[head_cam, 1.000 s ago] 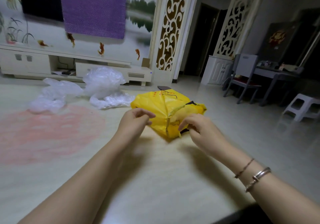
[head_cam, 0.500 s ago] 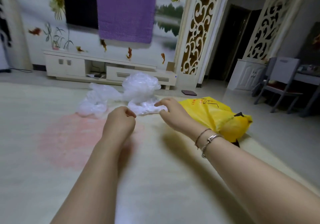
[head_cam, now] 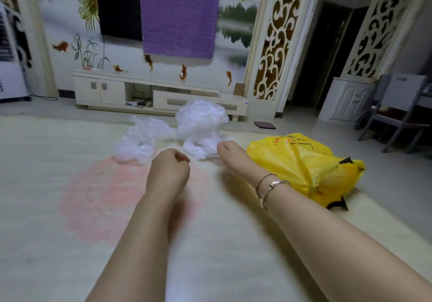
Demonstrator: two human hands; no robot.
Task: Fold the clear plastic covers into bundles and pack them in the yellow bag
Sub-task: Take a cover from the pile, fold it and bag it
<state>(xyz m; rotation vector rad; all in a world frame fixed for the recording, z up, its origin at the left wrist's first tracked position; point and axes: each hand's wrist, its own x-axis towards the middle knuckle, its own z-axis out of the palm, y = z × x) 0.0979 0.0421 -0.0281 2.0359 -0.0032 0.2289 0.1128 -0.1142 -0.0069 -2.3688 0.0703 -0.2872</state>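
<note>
The yellow bag (head_cam: 297, 161) lies bulging on its side at the right edge of the pale rug (head_cam: 70, 231), with black handles poking out. Crumpled clear plastic covers sit at the far end of the rug: a left heap (head_cam: 140, 140), a tall heap (head_cam: 201, 119) and a low piece (head_cam: 198, 151). My right hand (head_cam: 233, 159), with bracelets on the wrist, reaches to the low piece with fingers curled at its edge. My left hand (head_cam: 168, 168) hovers beside it in a fist, holding nothing I can see.
A white TV cabinet (head_cam: 112, 91) runs along the far wall behind the plastic. A small dark flat object (head_cam: 265, 124) lies on the floor tiles. A grey chair (head_cam: 397, 110) stands at the right, and a white appliance (head_cam: 9, 68) at the far left.
Both hands left the yellow bag and swung left toward the plastic heaps. The bag now lies to the right of my right arm. My right hand reached the low plastic piece.
</note>
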